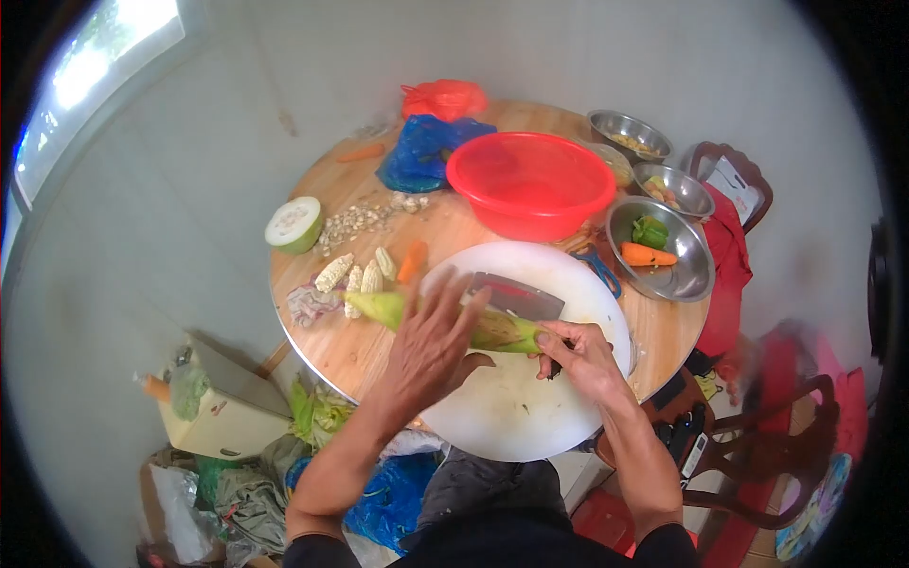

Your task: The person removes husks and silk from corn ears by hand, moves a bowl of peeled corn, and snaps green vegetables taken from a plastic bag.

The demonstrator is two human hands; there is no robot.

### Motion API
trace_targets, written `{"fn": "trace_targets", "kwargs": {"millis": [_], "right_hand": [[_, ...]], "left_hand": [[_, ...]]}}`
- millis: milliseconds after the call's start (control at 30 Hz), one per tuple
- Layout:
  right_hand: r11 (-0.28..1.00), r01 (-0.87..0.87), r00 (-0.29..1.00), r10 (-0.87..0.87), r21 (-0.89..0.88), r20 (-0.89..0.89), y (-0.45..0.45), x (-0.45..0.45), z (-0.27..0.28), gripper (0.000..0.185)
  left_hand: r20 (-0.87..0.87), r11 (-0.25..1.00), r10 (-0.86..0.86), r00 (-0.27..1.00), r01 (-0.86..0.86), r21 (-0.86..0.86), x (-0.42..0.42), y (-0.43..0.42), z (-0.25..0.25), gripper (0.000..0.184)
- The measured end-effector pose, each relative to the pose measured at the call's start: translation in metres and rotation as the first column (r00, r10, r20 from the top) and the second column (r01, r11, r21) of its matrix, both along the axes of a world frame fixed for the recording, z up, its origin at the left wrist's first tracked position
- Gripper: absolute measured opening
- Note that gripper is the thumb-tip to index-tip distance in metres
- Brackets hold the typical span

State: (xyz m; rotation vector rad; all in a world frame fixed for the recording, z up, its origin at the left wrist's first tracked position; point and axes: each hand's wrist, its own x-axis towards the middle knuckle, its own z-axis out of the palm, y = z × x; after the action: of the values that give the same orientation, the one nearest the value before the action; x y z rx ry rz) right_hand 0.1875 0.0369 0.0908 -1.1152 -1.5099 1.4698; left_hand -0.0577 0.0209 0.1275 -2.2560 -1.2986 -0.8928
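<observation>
An ear of corn (507,331) still in its green husk lies level above the round white cutting board (530,417). My right hand (579,358) grips its right end, thumb on top. My left hand (434,331), somewhat smeared by motion, passes over the ear's left part with its fingers apart; whether the palm touches the husk I cannot tell. Behind the ear a cleaver (519,297) rests flat on the board, its handle hidden. Several husked white corn cobs (334,272) lie left of my left hand, along with an orange carrot piece (412,262).
Behind the board stands a red basin (530,225). Steel bowls line the right edge; the nearest bowl (696,270) holds a carrot and green pepper. A cut melon (294,225), small pale pieces (355,224) and a blue bag (417,156) occupy the far left. Stripped husks (320,414) lie below.
</observation>
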Motion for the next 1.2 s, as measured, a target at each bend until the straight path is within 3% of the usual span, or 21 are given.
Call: {"fn": "trace_targets", "kwargs": {"millis": [67,100,133,167,200,233,300,367,400,433,467,533,567,633,733,833,900,967,1033,1100,1200], "right_hand": [[1.000,-0.026,0.999,0.025,0.006,0.045,0.010,0.002,0.009,0.037],[0.999,-0.024,1.000,0.024,0.022,0.017,0.017,0.004,0.013,0.039],[0.999,-0.019,1.000,0.020,0.036,-0.013,0.021,0.006,0.015,0.042],[0.999,-0.004,1.000,0.005,0.042,-0.018,0.024,0.007,0.015,0.042],[0.997,-0.004,0.987,0.016,0.072,-0.162,0.027,0.008,0.017,0.045],[0.995,-0.004,0.953,0.034,0.101,-0.301,0.030,0.009,0.017,0.049],[0.994,0.012,0.952,0.022,0.109,-0.305,0.037,0.011,0.011,0.048],[0.993,0.014,0.951,0.022,0.113,-0.308,0.040,0.008,0.009,0.047],[0.993,0.034,0.950,0.004,0.115,-0.311,0.040,0.002,0.013,0.034],[0.992,0.055,0.949,-0.016,0.115,-0.314,0.040,-0.003,0.015,0.022],[0.992,0.054,0.949,-0.016,0.112,-0.316,0.042,-0.004,0.015,0.022],[0.988,0.044,0.999,-0.039,0.145,-0.034,0.047,-0.009,0.013,0.019],[0.989,0.040,0.999,-0.035,0.141,-0.037,0.049,-0.013,0.014,0.019],[0.953,0.061,0.994,-0.084,0.298,0.066,0.051,-0.022,0.020,0.027],[0.944,0.013,0.989,-0.061,0.331,0.133,0.050,-0.032,0.032,0.037],[0.978,-0.044,0.998,0.032,0.202,0.061,0.055,-0.039,0.037,0.041],[0.986,-0.090,0.996,0.090,0.139,0.007,0.068,-0.039,0.032,0.043],[0.986,-0.147,0.987,0.151,0.083,-0.048,0.076,-0.046,0.025,0.046],[0.996,-0.086,0.991,0.088,0.021,-0.099,0.080,-0.057,0.022,0.048],[0.995,-0.062,0.996,0.066,0.074,-0.059,0.079,-0.066,0.020,0.046],[0.991,-0.031,0.996,0.041,0.130,-0.080,0.074,-0.076,0.018,0.041]], "left_hand": [[0.032,0.888,-0.229,0.973,0.222,-0.403,-0.002,0.026,-0.011,0.067],[0.031,0.837,-0.246,0.969,0.229,-0.497,0.000,0.032,-0.005,0.061],[0.025,0.836,-0.261,0.965,0.239,-0.493,0.003,0.034,0.000,0.061],[0.143,0.762,-0.229,0.963,0.268,-0.590,0.005,0.035,0.004,0.058],[0.252,0.676,-0.180,0.951,0.305,-0.671,0.007,0.038,0.008,0.055],[0.246,0.677,-0.193,0.950,0.310,-0.668,0.007,0.040,0.009,0.055],[0.426,0.536,-0.045,0.904,0.381,-0.753,0.004,0.042,0.007,0.054],[0.453,0.482,0.003,0.892,0.396,-0.782,0.003,0.043,0.008,0.057],[0.479,0.426,0.053,0.876,0.414,-0.804,0.002,0.042,0.008,0.060],[0.477,0.425,0.056,0.877,0.411,-0.806,0.000,0.042,0.006,0.060],[0.496,0.415,0.050,0.867,0.434,-0.799,-0.003,0.041,0.004,0.064],[0.511,0.401,0.048,0.858,0.452,-0.797,-0.009,0.037,0.000,0.070],[0.514,0.382,0.046,0.857,0.460,-0.802,-0.012,0.034,-0.002,0.070],[0.515,0.364,0.051,0.856,0.464,-0.808,-0.017,0.027,-0.004,0.070],[0.562,0.373,0.055,0.825,0.505,-0.778,-0.025,0.017,-0.008,0.070],[0.670,0.348,0.055,0.740,0.615,-0.708,-0.033,0.012,-0.018,0.068],[0.814,0.062,0.268,0.515,0.834,-0.548,-0.038,0.013,-0.025,0.066],[0.846,0.039,0.297,0.442,0.880,-0.473,-0.042,0.017,-0.035,0.064],[0.872,0.023,0.327,0.363,0.920,-0.392,-0.046,0.020,-0.043,0.062],[0.870,0.091,0.398,0.290,0.932,-0.352,-0.049,0.023,-0.048,0.062],[0.899,0.070,0.375,0.224,0.961,-0.268,-0.059,0.025,-0.053,0.063]]}}
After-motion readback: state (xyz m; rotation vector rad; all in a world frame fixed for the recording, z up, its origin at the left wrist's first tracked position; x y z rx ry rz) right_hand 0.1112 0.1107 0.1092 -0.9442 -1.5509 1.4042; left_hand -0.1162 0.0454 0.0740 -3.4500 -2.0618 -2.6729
